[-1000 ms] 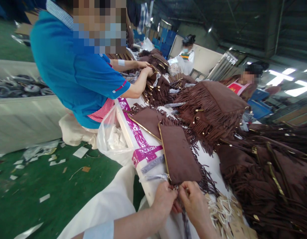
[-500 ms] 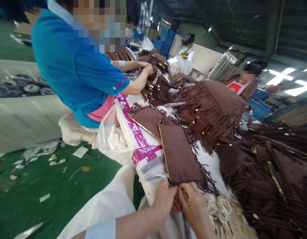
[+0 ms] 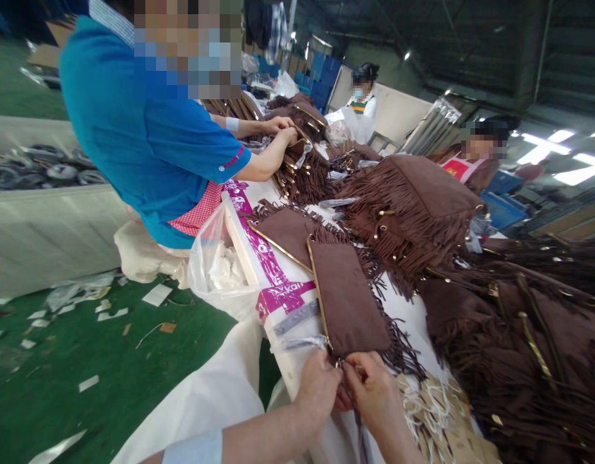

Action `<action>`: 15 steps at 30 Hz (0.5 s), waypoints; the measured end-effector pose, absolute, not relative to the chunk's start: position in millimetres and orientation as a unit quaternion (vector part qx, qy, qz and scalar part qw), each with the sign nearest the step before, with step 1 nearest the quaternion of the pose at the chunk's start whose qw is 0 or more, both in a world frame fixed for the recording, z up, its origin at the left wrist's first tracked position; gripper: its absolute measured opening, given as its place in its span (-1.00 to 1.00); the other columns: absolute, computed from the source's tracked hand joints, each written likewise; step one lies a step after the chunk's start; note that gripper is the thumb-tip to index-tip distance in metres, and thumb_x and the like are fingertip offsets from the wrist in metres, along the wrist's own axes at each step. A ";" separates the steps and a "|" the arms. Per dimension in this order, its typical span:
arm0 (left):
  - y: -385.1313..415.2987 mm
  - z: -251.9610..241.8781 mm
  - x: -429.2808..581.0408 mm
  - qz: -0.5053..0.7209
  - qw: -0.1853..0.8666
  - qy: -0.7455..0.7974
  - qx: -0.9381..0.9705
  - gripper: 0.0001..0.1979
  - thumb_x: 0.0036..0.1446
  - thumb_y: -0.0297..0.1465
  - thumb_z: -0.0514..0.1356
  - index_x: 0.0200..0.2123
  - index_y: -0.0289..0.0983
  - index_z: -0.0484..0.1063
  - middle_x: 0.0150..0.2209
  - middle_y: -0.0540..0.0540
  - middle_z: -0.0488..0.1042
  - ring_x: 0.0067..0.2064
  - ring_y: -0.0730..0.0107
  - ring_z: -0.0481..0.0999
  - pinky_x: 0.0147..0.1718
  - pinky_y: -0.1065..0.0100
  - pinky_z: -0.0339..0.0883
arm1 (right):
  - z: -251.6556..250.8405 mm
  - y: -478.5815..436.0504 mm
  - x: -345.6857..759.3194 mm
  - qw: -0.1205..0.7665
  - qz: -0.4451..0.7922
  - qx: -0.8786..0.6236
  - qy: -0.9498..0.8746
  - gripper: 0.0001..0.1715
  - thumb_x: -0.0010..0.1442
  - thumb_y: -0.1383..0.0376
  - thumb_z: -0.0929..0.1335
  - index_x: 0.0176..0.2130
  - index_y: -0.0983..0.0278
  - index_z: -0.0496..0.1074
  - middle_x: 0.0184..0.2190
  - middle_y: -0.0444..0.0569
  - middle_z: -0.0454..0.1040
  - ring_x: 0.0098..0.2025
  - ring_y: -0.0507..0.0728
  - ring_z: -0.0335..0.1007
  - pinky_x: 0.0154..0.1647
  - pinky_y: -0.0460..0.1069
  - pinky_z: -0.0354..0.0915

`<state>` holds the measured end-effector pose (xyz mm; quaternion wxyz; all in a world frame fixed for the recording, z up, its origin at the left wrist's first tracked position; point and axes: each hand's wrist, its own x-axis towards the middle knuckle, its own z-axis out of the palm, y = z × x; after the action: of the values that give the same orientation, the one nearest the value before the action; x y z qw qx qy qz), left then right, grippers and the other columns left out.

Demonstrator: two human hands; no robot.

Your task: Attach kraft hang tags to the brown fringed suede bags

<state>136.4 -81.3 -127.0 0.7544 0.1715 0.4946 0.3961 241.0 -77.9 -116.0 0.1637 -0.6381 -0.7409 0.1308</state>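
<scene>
Brown pouch (image 3: 350, 296) lies on the near end of the white table (image 3: 408, 309), fringed bags (image 3: 510, 335) to its right, second pouch (image 3: 288, 232) at far left. Left hand (image 3: 319, 385) pinches what looks like a metal clasp (image 3: 338, 364) at its near end. Right hand (image 3: 373, 393) fingers closed alongside; can't tell on what.
</scene>
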 end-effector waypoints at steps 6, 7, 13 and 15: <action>-80.6 -123.9 135.9 0.393 0.756 0.497 0.167 -0.82 -0.13 -0.58 -0.04 -0.40 -0.26 0.20 -0.78 0.08 0.30 -0.74 0.44 0.29 -0.74 0.48 0.16 | -115.6 -79.0 240.1 0.178 0.142 -0.622 -0.749 -0.76 0.13 0.28 0.21 -0.49 0.26 0.37 -0.53 -0.10 0.31 -0.50 0.05 0.31 -0.45 -0.07 0.21; -80.5 -122.9 135.7 0.391 0.757 0.497 0.167 -0.82 -0.13 -0.59 -0.05 -0.41 -0.26 0.19 -0.79 0.08 0.29 -0.75 0.45 0.29 -0.74 0.49 0.16 | -115.5 -79.8 240.0 0.179 0.140 -0.617 -0.753 -0.74 0.14 0.28 0.20 -0.48 0.26 0.38 -0.52 -0.10 0.31 -0.49 0.05 0.32 -0.45 -0.07 0.21; -80.9 -117.3 132.4 0.391 0.753 0.509 0.147 -0.82 -0.11 -0.61 -0.08 -0.45 -0.25 0.18 -0.74 0.10 0.26 -0.72 0.49 0.30 -0.73 0.51 0.16 | -115.5 -88.3 243.8 0.143 0.115 -0.582 -0.792 -0.69 0.21 0.27 0.15 -0.33 0.26 0.43 -0.48 -0.05 0.35 -0.46 0.07 0.35 -0.41 -0.06 0.24; -80.8 -118.0 132.5 0.389 0.748 0.517 0.146 -0.84 -0.06 -0.59 -0.09 -0.45 -0.25 0.18 -0.71 0.09 0.28 -0.70 0.48 0.31 -0.72 0.50 0.17 | -115.4 -90.9 245.3 0.136 0.114 -0.573 -0.800 -0.71 0.21 0.27 0.16 -0.28 0.25 0.43 -0.46 -0.05 0.37 -0.46 0.06 0.36 -0.41 -0.07 0.25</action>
<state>132.5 -80.8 -118.0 0.7480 0.1461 0.5172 0.3894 245.3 -90.9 -115.4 0.1365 -0.5733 -0.7998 0.1142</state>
